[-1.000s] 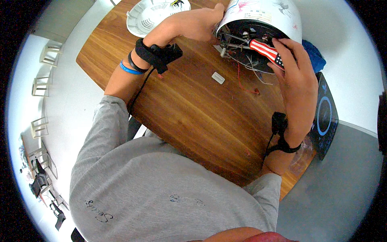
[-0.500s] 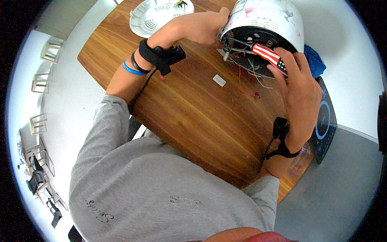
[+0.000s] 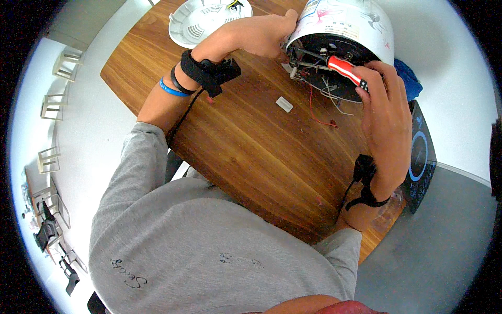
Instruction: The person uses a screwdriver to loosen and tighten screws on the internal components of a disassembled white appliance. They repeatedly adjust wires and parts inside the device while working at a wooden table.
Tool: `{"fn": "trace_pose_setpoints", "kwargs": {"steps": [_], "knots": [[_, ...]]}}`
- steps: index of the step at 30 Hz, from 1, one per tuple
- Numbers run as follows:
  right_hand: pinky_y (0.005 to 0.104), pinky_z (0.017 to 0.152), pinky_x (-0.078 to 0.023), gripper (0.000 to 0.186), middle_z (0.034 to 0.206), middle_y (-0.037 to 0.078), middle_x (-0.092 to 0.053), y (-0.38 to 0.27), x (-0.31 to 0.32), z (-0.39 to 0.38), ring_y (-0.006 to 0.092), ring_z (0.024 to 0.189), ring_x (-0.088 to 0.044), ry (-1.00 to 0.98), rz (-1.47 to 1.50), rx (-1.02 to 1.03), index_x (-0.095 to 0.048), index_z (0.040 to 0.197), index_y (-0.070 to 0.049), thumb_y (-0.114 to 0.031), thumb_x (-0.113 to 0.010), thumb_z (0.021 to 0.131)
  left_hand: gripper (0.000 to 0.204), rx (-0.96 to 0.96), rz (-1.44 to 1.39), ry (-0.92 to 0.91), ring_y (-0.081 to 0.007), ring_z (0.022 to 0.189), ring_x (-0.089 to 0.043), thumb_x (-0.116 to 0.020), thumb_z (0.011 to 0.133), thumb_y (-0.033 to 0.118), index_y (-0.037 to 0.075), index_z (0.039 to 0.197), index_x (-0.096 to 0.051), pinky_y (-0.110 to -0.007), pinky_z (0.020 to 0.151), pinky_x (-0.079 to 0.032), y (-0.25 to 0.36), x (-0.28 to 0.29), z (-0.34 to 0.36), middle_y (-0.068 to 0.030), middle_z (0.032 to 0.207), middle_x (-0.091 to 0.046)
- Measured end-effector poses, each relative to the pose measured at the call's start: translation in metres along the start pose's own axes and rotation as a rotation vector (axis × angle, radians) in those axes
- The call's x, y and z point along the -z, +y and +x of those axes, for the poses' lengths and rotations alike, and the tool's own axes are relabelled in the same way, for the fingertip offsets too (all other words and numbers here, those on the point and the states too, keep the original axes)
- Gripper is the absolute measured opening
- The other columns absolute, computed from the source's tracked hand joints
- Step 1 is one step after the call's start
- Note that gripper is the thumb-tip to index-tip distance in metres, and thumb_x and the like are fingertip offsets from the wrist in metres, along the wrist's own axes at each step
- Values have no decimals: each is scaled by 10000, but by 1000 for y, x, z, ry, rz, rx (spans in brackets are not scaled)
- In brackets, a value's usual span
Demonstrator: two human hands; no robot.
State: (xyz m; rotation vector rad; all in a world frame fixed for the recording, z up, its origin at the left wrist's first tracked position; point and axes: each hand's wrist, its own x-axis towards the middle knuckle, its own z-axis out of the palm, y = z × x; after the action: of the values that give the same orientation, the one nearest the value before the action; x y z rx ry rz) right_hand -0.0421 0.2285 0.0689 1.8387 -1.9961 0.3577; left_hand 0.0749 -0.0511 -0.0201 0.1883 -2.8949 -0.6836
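A white rounded appliance with flower prints, apparently a rice cooker (image 3: 337, 21), lies on its side with its dark underside facing me. Metal parts and loose wires (image 3: 329, 90) show inside the opening. My left hand (image 3: 269, 36) holds the cooker at its left rim; some of its fingers are hidden behind the body. In my right hand (image 3: 388, 118) is a screwdriver (image 3: 343, 68) with a red and white striped handle, pinched near the handle's end. Its shaft points left into the opening, and I cannot make out what the tip touches.
A white vented round cover (image 3: 193, 26) lies at the far left of the wooden table (image 3: 251, 152), with something yellow and black in it. A small white piece (image 3: 284, 104) rests mid-table. Behind the cooker is blue cloth (image 3: 409, 78); a black hotplate (image 3: 420, 157) stands at the right.
The screwdriver handle has turned, showing less of its starred part. My right fingers have shifted slightly around its end. My left hand and the cooker look still.
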Motion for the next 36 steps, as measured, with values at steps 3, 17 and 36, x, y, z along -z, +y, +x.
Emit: {"fn": "trace_pose_setpoints", "kwargs": {"steps": [3,17,36], "knots": [[448,911,-577,355,1225,112,-632,0,3,0,357,1089,-656,-9,55,-3,-648,1262,-119,-34,-656,918,565,-40,20,24,-506,1036,-714,-764,830,36,-135,1220,-393,-512,782,-589,-6,-4,1,-394,1009,-695],[488,731,-625,381,1162,165,-633,1,5,-5,417,903,-714,-126,60,-144,-632,1351,-191,-155,-679,975,697,-45,-7,8,-499,1044,-716,-854,803,121,-147,1247,-387,-493,801,-594,-1,1,0,-396,1009,-692],[445,791,-615,323,1199,99,-620,1,11,-3,341,954,-718,-94,130,-34,-690,1215,-194,-60,-709,922,694,-60,9,4,-503,1033,-715,-861,815,150,-132,1235,-387,-495,790,-594,-6,0,1,-394,1000,-695]]}}
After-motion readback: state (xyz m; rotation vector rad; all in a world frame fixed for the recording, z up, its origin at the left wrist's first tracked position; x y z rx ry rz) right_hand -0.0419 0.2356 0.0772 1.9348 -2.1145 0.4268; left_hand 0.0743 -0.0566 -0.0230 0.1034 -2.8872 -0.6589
